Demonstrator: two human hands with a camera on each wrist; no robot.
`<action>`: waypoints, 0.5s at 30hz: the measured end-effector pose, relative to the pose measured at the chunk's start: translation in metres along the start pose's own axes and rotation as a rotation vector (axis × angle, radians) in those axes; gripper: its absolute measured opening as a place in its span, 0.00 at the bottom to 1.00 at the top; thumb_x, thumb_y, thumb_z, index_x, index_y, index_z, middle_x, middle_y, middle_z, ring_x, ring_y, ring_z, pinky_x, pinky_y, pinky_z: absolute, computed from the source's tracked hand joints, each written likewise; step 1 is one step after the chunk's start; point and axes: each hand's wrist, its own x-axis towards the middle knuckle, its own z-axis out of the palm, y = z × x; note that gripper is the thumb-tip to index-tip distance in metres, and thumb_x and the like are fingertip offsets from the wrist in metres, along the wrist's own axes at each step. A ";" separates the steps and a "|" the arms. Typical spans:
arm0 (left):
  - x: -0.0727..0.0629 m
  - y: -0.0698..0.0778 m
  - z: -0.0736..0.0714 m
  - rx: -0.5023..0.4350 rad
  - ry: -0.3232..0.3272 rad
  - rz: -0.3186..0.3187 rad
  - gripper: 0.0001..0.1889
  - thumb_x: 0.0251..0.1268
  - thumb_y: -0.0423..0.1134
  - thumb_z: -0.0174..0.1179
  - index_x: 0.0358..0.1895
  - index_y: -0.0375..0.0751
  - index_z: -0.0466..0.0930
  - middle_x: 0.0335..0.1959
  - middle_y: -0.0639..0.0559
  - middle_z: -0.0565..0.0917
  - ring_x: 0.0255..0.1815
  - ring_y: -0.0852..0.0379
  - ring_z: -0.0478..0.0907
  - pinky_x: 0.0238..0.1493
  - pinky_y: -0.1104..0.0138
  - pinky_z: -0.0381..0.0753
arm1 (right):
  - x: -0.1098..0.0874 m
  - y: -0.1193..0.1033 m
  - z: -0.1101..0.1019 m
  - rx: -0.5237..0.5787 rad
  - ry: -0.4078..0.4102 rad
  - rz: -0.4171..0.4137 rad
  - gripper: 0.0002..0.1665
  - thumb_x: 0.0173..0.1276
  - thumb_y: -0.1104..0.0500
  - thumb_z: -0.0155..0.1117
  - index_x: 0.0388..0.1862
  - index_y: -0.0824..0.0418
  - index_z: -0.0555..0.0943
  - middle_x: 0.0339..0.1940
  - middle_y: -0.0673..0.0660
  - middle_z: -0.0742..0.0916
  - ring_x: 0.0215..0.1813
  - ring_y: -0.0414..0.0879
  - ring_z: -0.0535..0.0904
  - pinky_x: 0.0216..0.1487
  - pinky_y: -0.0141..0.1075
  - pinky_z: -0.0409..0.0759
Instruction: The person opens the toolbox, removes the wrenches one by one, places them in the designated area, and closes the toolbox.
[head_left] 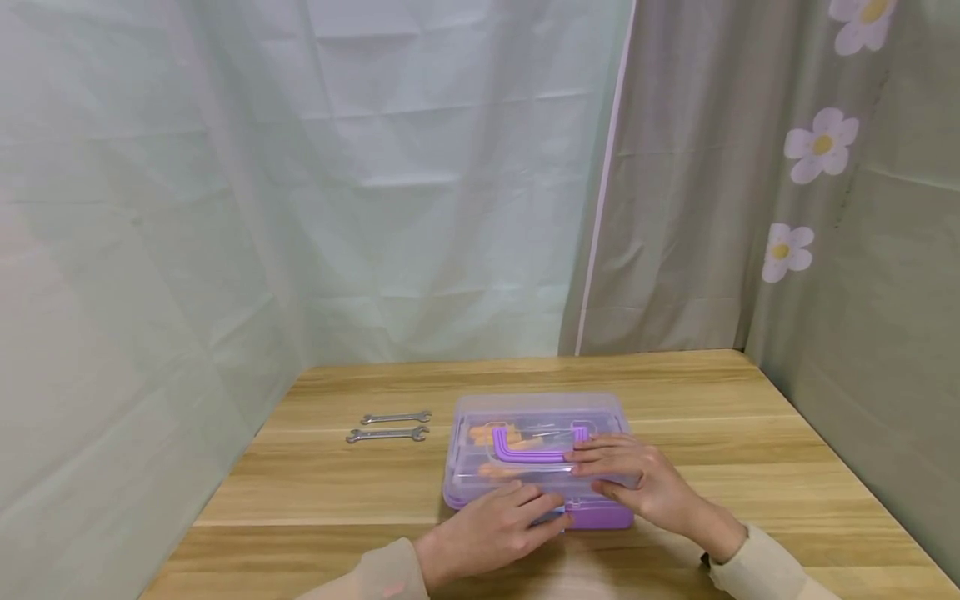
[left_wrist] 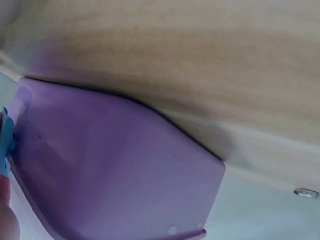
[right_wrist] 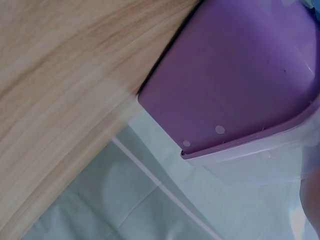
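Note:
A purple toolbox [head_left: 600,515] with a clear lid [head_left: 540,403] stands on the table, its lid down. Through the lid show orange shapes and some thin light items. A purple handle [head_left: 528,457] lies folded on top. My left hand [head_left: 504,527] is at the front side, fingers bent loosely over the blue latch [left_wrist: 6,140], which they mostly hide in the head view. My right hand [head_left: 637,477] rests on the lid's right part, fingers extended across it beside the handle's right end. Purple side walls fill much of both wrist views.
Two open-end wrenches, a nearer wrench [head_left: 387,434] and a farther wrench [head_left: 396,417], lie left of the toolbox on the wooden table [head_left: 720,400]. Pale curtains [head_left: 450,167] hang behind and at both sides, with white flowers [head_left: 822,145] on the right.

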 end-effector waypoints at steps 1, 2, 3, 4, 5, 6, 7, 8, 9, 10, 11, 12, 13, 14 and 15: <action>0.000 0.000 0.001 0.005 0.007 0.003 0.20 0.81 0.36 0.46 0.65 0.52 0.84 0.61 0.54 0.81 0.52 0.60 0.76 0.53 0.71 0.79 | 0.000 0.000 0.000 0.003 -0.001 0.001 0.30 0.54 0.77 0.76 0.55 0.58 0.89 0.57 0.56 0.89 0.62 0.52 0.83 0.74 0.31 0.68; 0.000 0.000 0.002 0.010 0.017 0.007 0.21 0.82 0.36 0.43 0.64 0.52 0.84 0.60 0.54 0.81 0.51 0.60 0.76 0.53 0.71 0.79 | -0.001 0.000 0.000 0.005 -0.003 0.002 0.30 0.54 0.77 0.76 0.55 0.58 0.89 0.57 0.56 0.89 0.62 0.52 0.83 0.74 0.31 0.68; 0.000 0.001 0.003 0.006 0.021 0.004 0.22 0.83 0.35 0.40 0.64 0.52 0.84 0.60 0.54 0.81 0.51 0.60 0.76 0.52 0.71 0.79 | -0.001 0.001 -0.001 0.007 -0.005 0.004 0.30 0.54 0.77 0.76 0.56 0.57 0.89 0.57 0.56 0.89 0.62 0.52 0.83 0.74 0.32 0.68; 0.000 0.001 0.003 0.004 0.024 0.003 0.23 0.84 0.35 0.39 0.64 0.52 0.84 0.60 0.54 0.81 0.51 0.60 0.76 0.52 0.71 0.79 | -0.001 0.001 -0.001 0.008 -0.007 0.005 0.30 0.55 0.77 0.76 0.56 0.57 0.89 0.57 0.56 0.89 0.62 0.52 0.83 0.73 0.32 0.68; 0.001 0.002 0.003 -0.001 0.026 -0.001 0.23 0.84 0.34 0.38 0.63 0.52 0.84 0.59 0.54 0.81 0.51 0.60 0.76 0.52 0.70 0.79 | -0.002 0.001 -0.001 0.010 -0.009 0.007 0.29 0.55 0.76 0.76 0.56 0.57 0.89 0.57 0.57 0.89 0.62 0.52 0.83 0.73 0.32 0.69; 0.001 0.003 0.003 -0.008 0.022 -0.006 0.23 0.84 0.35 0.40 0.64 0.53 0.84 0.60 0.54 0.81 0.51 0.60 0.76 0.52 0.70 0.79 | -0.003 0.001 -0.001 0.010 -0.012 0.015 0.29 0.56 0.76 0.76 0.56 0.56 0.89 0.57 0.56 0.89 0.62 0.52 0.83 0.73 0.31 0.69; 0.001 0.003 0.003 -0.016 0.017 -0.011 0.21 0.84 0.35 0.43 0.64 0.53 0.84 0.60 0.54 0.81 0.51 0.60 0.76 0.52 0.70 0.79 | -0.003 0.001 -0.001 0.009 -0.015 0.024 0.29 0.56 0.75 0.76 0.56 0.55 0.89 0.57 0.56 0.89 0.62 0.51 0.83 0.73 0.31 0.69; 0.001 0.003 0.001 -0.026 0.006 -0.020 0.20 0.83 0.36 0.46 0.64 0.53 0.84 0.60 0.54 0.81 0.52 0.60 0.75 0.53 0.70 0.78 | -0.003 0.001 -0.001 0.009 -0.018 0.032 0.29 0.57 0.75 0.76 0.56 0.55 0.89 0.57 0.56 0.89 0.62 0.51 0.83 0.73 0.31 0.69; 0.001 0.004 0.001 -0.031 -0.003 -0.024 0.19 0.81 0.37 0.49 0.65 0.53 0.83 0.61 0.54 0.80 0.52 0.59 0.75 0.53 0.70 0.78 | -0.003 0.001 -0.001 0.011 -0.021 0.038 0.28 0.57 0.75 0.76 0.55 0.55 0.89 0.57 0.55 0.89 0.62 0.51 0.83 0.73 0.31 0.69; 0.001 0.003 0.000 -0.029 -0.009 -0.023 0.18 0.79 0.38 0.52 0.65 0.53 0.83 0.61 0.54 0.80 0.52 0.59 0.75 0.53 0.70 0.78 | -0.003 0.001 -0.001 0.010 -0.022 0.044 0.28 0.56 0.75 0.76 0.55 0.54 0.89 0.57 0.55 0.89 0.62 0.51 0.83 0.73 0.32 0.69; 0.001 0.003 0.000 -0.040 -0.019 -0.029 0.19 0.78 0.38 0.55 0.66 0.54 0.82 0.61 0.54 0.80 0.53 0.59 0.75 0.53 0.70 0.78 | -0.003 0.001 -0.001 0.010 -0.025 0.051 0.28 0.57 0.75 0.76 0.55 0.54 0.90 0.57 0.55 0.89 0.63 0.51 0.83 0.73 0.32 0.69; 0.001 0.003 -0.001 -0.043 -0.025 -0.032 0.19 0.77 0.39 0.57 0.66 0.54 0.82 0.62 0.54 0.80 0.53 0.59 0.74 0.53 0.70 0.78 | -0.003 0.001 -0.001 0.010 -0.027 0.060 0.28 0.56 0.75 0.76 0.54 0.54 0.90 0.57 0.54 0.89 0.63 0.51 0.83 0.73 0.31 0.69; 0.001 0.003 -0.001 -0.047 -0.030 -0.033 0.19 0.76 0.39 0.57 0.66 0.54 0.82 0.62 0.54 0.80 0.53 0.60 0.74 0.53 0.70 0.77 | -0.003 0.001 -0.001 0.009 -0.030 0.062 0.28 0.56 0.75 0.76 0.54 0.54 0.90 0.57 0.54 0.89 0.63 0.51 0.83 0.73 0.31 0.69; 0.002 0.003 -0.001 -0.044 -0.032 -0.031 0.19 0.76 0.39 0.57 0.66 0.55 0.82 0.62 0.55 0.79 0.52 0.60 0.74 0.52 0.70 0.77 | -0.003 0.001 -0.001 0.010 -0.031 0.062 0.28 0.56 0.75 0.76 0.54 0.54 0.90 0.57 0.54 0.90 0.63 0.51 0.83 0.73 0.31 0.69; 0.002 0.002 0.000 -0.038 -0.028 -0.027 0.19 0.76 0.39 0.57 0.66 0.55 0.83 0.61 0.55 0.79 0.51 0.60 0.74 0.51 0.70 0.77 | -0.002 0.001 -0.002 0.008 -0.033 0.062 0.28 0.56 0.75 0.76 0.53 0.54 0.90 0.57 0.53 0.90 0.63 0.51 0.83 0.73 0.31 0.69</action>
